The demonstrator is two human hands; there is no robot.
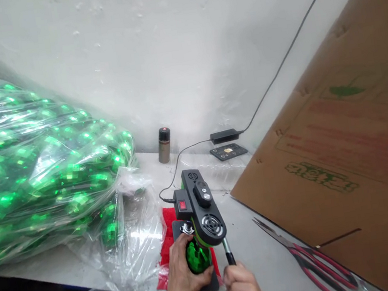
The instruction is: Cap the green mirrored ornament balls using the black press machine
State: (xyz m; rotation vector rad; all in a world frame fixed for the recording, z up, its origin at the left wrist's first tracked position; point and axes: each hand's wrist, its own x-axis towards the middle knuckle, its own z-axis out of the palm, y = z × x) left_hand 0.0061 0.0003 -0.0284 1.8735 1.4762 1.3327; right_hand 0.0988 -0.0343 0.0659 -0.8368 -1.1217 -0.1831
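My left hand point(184, 269) curls round a shiny green faceted ball point(198, 256), its fingers on the ball's left and lower sides. The ball sits under the front end of a black tabletop machine point(203, 207) with a red rocker switch point(182, 204) and round vented covers. My right hand point(241, 288), slightly blurred, is closed on the lever handle point(229, 256), a metal rod with a black grip at the machine's front right. Beneath the machine's base lies a red cloth point(164, 261). The ball's top is hidden by the machine.
A clear plastic bag point(45, 172) of green faceted balls fills the left. Behind stand a spray can point(164, 145), a power adapter point(224, 135) with cable and a phone-like black slab point(228, 152). Large scissors point(305, 257) lie on the right beside a cardboard box point(325, 145).
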